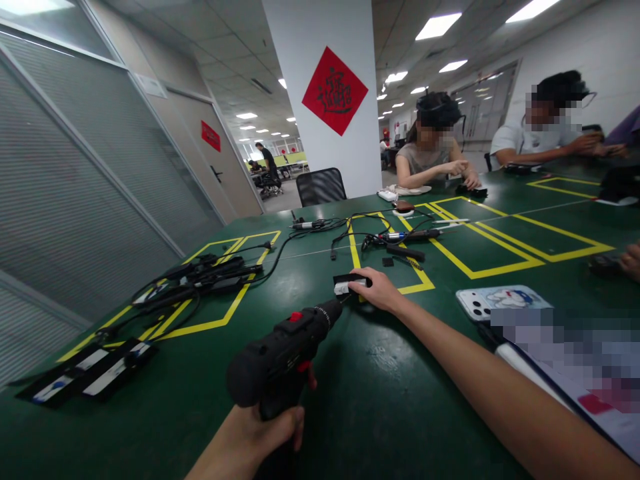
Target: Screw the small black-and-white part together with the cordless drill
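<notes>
My left hand [260, 433] is wrapped round the grip of a black cordless drill [283, 353] with red switches. The drill's chuck points away from me, towards a small black piece with a white face [345, 287]. Fingers of my right hand [375, 288] are closed on that piece, low over the green table [320, 373]. A thin bit shows between chuck and piece; whether it touches, I cannot tell. Beyond my right hand lie a pen-shaped electric screwdriver [407, 236], a black bar [405, 253] and a small black block [387, 262].
Tangled black cables [210, 273] and two black-and-white flat pieces [113, 369] lie on the left. A phone [505, 301] sits at the right near a pixelated area. Yellow tape [355, 247] marks the table. Two people in headgear sit across it, and another hand [631, 260] shows at the right edge.
</notes>
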The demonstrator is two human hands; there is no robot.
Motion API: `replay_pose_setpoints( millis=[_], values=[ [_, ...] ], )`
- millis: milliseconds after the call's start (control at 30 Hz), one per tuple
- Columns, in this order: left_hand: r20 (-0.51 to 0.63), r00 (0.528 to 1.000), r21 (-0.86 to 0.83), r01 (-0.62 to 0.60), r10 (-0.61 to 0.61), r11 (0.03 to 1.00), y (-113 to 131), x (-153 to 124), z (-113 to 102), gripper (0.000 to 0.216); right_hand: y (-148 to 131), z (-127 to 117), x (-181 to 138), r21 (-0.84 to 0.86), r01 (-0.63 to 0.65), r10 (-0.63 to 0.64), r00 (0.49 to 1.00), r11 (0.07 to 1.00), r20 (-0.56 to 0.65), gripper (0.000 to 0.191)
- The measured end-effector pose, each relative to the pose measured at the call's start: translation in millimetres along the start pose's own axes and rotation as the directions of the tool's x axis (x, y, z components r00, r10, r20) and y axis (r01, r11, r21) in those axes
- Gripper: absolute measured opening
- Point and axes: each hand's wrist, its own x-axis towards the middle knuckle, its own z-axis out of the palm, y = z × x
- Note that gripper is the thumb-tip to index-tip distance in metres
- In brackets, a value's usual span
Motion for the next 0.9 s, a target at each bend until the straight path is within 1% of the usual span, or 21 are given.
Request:
replay_pose_setpoints(
  millis=[133,267,400,467,567,700,833,900],
  values=[
    [0.045,0.999,-0.008,0.014,-0.013,1.0,-2.4,4.2,-1.9,0.036,2.3,1.4,0.3,0.001,0.002,-0.002,1.0,1.0,-0.002,0.034],
    [0.034,0.999,-0.039,0.019,-0.017,0.999,-4.7,5.6,-3.1,0.035,3.3,1.5,-0.1,0.004,0.005,-0.005,1.0,1.0,-0.003,0.034],
    [0.038,0.999,-0.083,-0.013,0.017,0.996,-8.5,6.3,-2.7,0.034,3.0,1.1,-0.5,0.005,0.005,-0.005,1.0,1.0,0.001,0.034],
    [0.029,1.0,-0.091,-0.005,0.008,0.996,-6.7,4.8,-1.6,0.033,2.9,1.0,-0.4,0.007,0.005,-0.005,1.0,1.0,0.002,0.034],
    [-0.019,0.999,-0.12,0.032,-0.035,0.992,0.9,0.4,0.7,0.03,3.0,1.1,0.2,0.009,0.001,-0.001,1.0,1.0,0.002,0.035],
    [-0.016,1.0,-0.147,0.005,-0.007,0.989,5.5,-1.9,1.5,0.031,3.2,1.3,0.4,0.014,0.0,0.0,1.0,1.0,0.005,0.035],
    [-0.023,0.999,-0.117,-0.032,0.03,0.993,-8.0,4.6,0.8,0.031,2.8,1.2,-0.4,0.016,-0.004,0.004,1.0,1.0,0.002,0.035],
    [-0.027,0.997,-0.133,-0.073,0.07,0.988,-20.2,10.3,1.0,0.039,2.4,0.9,-0.7,0.016,-0.005,0.005,1.0,1.0,0.0,0.035]
  ],
)
